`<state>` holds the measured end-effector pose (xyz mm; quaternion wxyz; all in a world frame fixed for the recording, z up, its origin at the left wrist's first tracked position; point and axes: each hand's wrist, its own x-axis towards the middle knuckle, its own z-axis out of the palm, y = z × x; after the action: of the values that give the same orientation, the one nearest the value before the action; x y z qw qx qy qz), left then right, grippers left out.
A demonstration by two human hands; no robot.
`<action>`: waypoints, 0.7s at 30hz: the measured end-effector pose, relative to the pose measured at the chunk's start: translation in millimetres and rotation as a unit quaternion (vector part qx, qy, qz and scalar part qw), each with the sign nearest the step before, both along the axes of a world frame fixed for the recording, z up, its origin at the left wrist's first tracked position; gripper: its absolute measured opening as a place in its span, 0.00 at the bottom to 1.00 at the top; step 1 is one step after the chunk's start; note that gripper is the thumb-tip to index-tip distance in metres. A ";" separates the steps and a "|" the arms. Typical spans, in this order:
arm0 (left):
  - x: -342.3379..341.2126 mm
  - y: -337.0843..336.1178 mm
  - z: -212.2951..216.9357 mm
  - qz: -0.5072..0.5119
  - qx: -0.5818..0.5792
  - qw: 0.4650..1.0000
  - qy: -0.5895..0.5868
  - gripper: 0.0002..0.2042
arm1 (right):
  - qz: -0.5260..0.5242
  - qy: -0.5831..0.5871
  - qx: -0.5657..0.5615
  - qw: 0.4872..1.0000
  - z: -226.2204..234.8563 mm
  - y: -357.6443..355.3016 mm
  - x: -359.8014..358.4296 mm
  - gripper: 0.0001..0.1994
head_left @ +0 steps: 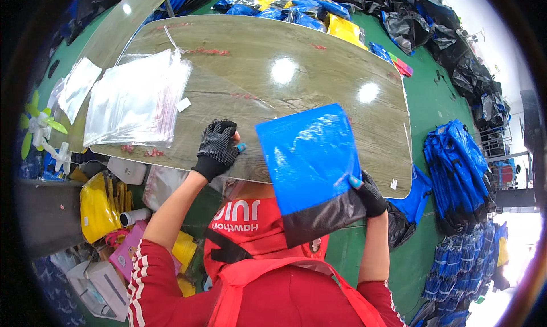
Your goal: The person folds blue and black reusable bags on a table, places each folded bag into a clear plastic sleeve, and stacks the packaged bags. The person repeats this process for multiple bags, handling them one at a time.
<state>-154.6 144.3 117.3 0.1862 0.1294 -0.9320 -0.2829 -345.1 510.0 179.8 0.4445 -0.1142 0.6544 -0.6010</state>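
Left hand [217,149]: fingers curled, pinning the clear plastic bag [245,156] flat on the surface [319,59].
Right hand [367,193]: pinching the blue-and-black folded bag [310,161] by its edge, angled toward the clear sleeve's mouth.
Bag stack [137,99]: near the left hand.

— The flat blue fabric bag with a black band [310,167]: what's it made of?

— Woven-looking cloth, blue part glossy under a clear plastic film sleeve [250,161], black band duller and crinkled.

— And the hands?

— Left hand [217,149] and right hand [367,193] wear black knitted gloves, matt with a dotted, grippy texture.

— The surface beneath?

— A wood-grain tabletop [296,59], smooth and shiny, reflecting lamps. On it, a stack of clear glossy plastic sleeves [137,99].

— The floor?

— Green painted floor [439,99], smooth, slight sheen.
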 end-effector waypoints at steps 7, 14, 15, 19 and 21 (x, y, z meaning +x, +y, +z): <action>1.1 -0.7 -20.9 0.018 -0.020 0.997 0.067 0.11 | 0.041 -0.018 0.079 0.996 -2.7 -23.1 -11.2 0.31; -4.0 -8.7 -16.2 0.041 0.055 0.995 0.067 0.08 | 0.057 -0.041 0.081 0.994 3.1 -20.4 -13.7 0.29; -4.7 -9.3 -12.6 0.064 0.108 0.992 0.025 0.07 | 0.046 -0.035 0.108 0.992 5.7 -25.6 -6.6 0.29; -2.0 -10.4 11.6 -0.016 0.271 0.961 0.048 0.07 | 0.093 -0.113 0.031 0.989 -1.0 -58.1 46.8 0.33; 3.5 -7.2 26.4 -0.076 0.148 0.986 0.031 0.08 | 0.228 -0.055 0.077 0.969 -14.4 -65.1 76.5 0.39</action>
<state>-151.1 137.1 143.6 0.1721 0.0749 -0.8807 -0.4350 -268.6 444.9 165.4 0.6124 -0.1924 0.6302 -0.4369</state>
